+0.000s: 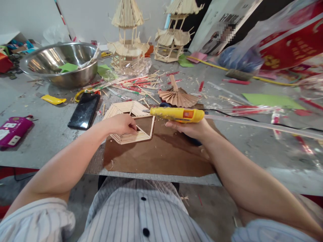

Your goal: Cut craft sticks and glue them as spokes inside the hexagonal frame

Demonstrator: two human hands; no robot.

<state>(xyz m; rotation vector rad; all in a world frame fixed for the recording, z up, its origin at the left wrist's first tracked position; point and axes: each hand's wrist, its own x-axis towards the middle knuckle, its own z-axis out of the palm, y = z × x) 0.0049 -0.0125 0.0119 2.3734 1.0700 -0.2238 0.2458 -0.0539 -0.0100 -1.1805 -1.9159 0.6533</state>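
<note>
A six-sided frame of pale wooden sticks [131,137] lies on a brown board [156,158]. Several of its sides are filled with rows of sticks, and the right part is only bare outline. My left hand [123,124] rests over its left part with curled fingers, gripping it at the inner opening; the fingertips are partly hidden. In my right hand [191,127] is a yellow hot glue gun [176,115], held level. Its nozzle points left, above the frame's upper right sticks, and I cannot tell whether it touches them.
Behind the frame lie loose sticks [141,82] and a pleated brown paper fan [178,96]. A phone [84,111], a yellow cutter [53,99], a steel bowl [60,75] and a purple power socket [16,131] are leftward. Two stick pagodas [128,50] stand behind. A black cord [242,116] trails right.
</note>
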